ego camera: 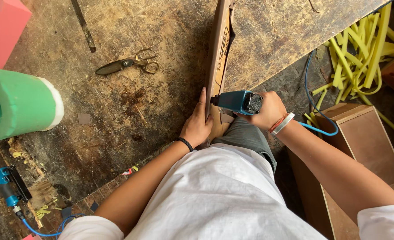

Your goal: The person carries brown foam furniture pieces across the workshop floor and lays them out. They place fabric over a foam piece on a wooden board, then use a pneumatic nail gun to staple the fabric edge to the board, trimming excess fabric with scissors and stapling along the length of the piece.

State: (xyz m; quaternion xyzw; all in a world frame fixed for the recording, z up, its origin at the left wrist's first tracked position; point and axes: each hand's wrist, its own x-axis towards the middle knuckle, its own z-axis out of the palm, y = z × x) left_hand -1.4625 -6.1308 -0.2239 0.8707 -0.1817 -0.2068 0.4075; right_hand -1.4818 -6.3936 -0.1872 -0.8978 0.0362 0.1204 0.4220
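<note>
2 hands, right hand (268, 110) grip closed on staple gun (239, 102) pointing left, left hand (197, 126) flat against upright board (218, 53)

head cam, single view | looks straight down over wearer's chest, close range | workbench (130, 102) fills top-left, floor at right edge | both hands near frame centre, forearms run in from bottom

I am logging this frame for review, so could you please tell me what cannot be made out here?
Head view only:
- Nose of the blue nail gun: hidden behind the upright board.
- Right hand fingers: wrapped behind the gun.
- Wooden box: cut off by the right edge.
- Board's lower end: hidden by the left hand.
</note>
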